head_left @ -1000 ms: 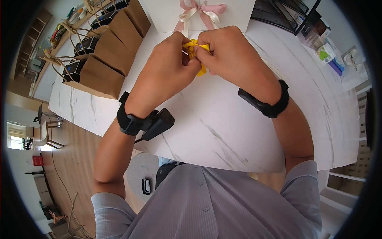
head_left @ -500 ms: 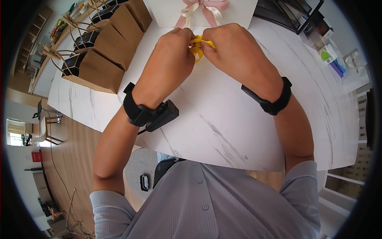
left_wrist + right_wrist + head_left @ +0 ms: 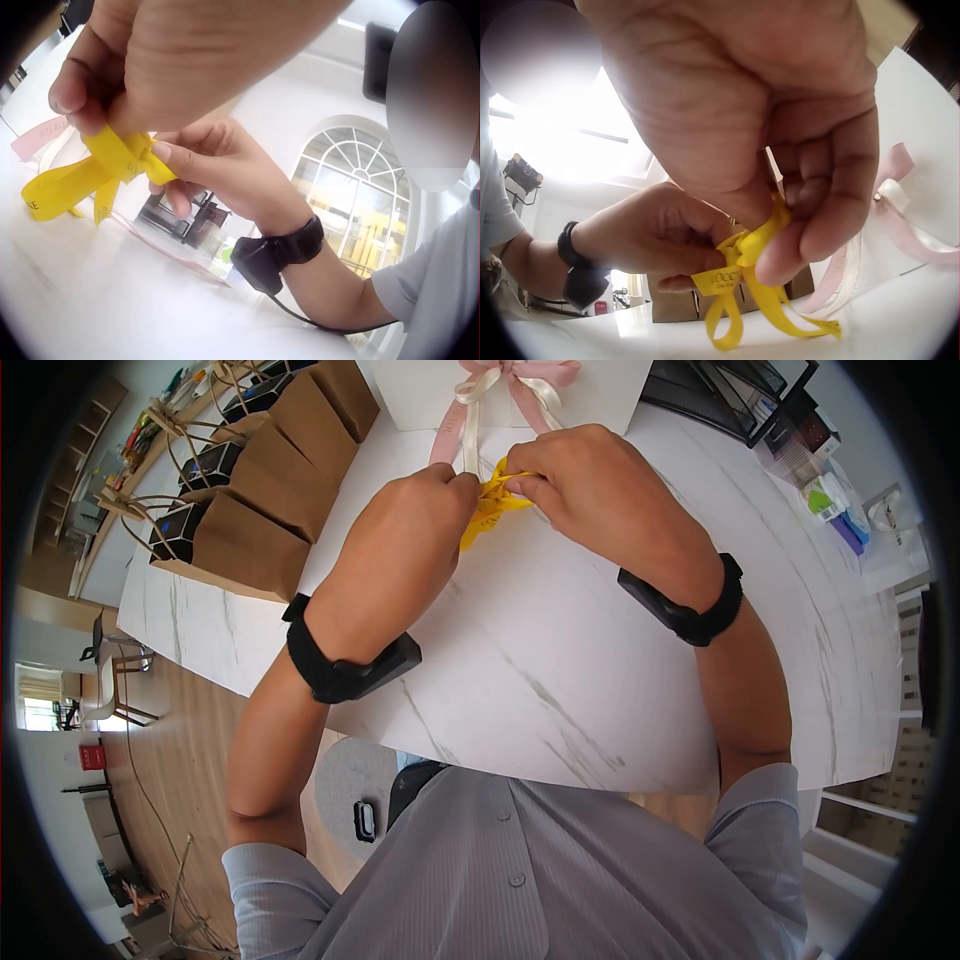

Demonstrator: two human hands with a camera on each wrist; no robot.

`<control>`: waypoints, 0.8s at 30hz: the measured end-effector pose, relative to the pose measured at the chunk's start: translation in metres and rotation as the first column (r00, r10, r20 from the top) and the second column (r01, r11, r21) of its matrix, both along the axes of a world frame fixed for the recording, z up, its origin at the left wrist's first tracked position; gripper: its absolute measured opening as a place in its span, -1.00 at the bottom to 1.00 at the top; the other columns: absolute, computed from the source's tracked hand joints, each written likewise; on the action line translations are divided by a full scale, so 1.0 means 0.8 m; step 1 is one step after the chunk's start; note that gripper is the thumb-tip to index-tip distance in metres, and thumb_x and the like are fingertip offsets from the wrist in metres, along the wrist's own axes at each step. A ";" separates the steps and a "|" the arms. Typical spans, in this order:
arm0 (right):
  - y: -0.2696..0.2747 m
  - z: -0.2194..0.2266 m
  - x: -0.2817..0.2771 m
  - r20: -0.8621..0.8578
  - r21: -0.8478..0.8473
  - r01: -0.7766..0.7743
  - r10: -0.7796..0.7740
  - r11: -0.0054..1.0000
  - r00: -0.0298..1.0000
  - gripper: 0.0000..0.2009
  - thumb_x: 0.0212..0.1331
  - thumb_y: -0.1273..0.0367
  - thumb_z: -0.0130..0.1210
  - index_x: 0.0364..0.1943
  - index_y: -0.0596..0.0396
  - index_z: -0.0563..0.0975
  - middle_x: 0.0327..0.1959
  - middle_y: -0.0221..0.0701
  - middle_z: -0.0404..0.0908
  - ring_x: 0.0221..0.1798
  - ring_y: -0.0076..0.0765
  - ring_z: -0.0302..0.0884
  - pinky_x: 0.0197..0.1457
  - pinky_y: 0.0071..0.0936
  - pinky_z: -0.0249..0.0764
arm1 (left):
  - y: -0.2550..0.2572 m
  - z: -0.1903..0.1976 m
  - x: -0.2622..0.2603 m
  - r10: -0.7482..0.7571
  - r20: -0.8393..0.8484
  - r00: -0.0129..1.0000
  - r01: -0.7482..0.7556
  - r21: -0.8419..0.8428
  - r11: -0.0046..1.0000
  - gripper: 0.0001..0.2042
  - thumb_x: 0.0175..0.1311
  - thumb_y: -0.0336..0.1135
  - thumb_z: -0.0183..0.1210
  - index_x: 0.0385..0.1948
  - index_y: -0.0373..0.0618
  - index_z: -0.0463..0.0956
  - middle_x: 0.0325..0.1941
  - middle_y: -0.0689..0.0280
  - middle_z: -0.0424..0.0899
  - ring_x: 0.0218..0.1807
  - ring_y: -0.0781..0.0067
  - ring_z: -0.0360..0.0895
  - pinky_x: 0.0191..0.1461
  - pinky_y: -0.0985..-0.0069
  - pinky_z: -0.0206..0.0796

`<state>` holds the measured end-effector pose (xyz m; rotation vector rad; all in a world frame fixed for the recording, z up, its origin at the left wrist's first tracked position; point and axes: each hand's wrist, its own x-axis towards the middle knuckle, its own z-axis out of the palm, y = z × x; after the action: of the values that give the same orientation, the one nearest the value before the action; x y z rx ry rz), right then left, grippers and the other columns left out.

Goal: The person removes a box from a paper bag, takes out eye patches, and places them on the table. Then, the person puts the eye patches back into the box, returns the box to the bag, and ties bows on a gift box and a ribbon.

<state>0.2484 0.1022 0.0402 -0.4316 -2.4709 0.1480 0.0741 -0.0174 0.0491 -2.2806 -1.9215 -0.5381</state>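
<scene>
A yellow ribbon (image 3: 487, 512) with dark printed lettering is tied in a knot, its loops and tails spread between my two hands above the white marbled table (image 3: 500, 650). My left hand (image 3: 405, 550) pinches one part of it between thumb and fingers. From the other side, my right hand (image 3: 620, 500) pinches a part close to the knot with thumb and forefinger. Below the knot, a yellow loop (image 3: 724, 330) and a tail hang down in the right wrist view. Just behind the hands stands a white box (image 3: 415, 395) with a pink and cream ribbon bow (image 3: 520, 372).
Several brown paper bags (image 3: 250, 550) with twisted handles stand in a row at the left, dark boxes inside them. At the back right are a black mesh rack (image 3: 700, 400) and small packages (image 3: 825, 500). The table's front edge runs close to my body.
My left hand has moved left and toward me, and the hands are farther apart. More of the yellow ribbon shows between them. My right hand has shifted only slightly.
</scene>
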 end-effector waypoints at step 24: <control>0.015 0.014 0.004 0.080 -0.621 -0.127 0.223 0.773 0.971 -0.87 0.41 0.50 -0.03 -0.24 0.22 0.55 -0.45 -0.44 0.57 -0.52 -0.61 0.51 -0.39 -0.60 0.45 | -0.009 0.016 -0.006 -0.051 0.339 0.939 0.085 -0.085 0.993 -0.85 0.31 -0.50 0.21 -0.15 -0.31 0.54 -0.22 0.14 0.60 -0.20 0.20 0.63 -0.14 0.34 0.45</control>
<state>0.2512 0.1145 0.0511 -0.4860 -2.5621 1.0607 0.0695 -0.0243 0.0615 -2.4578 -2.0600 -0.9158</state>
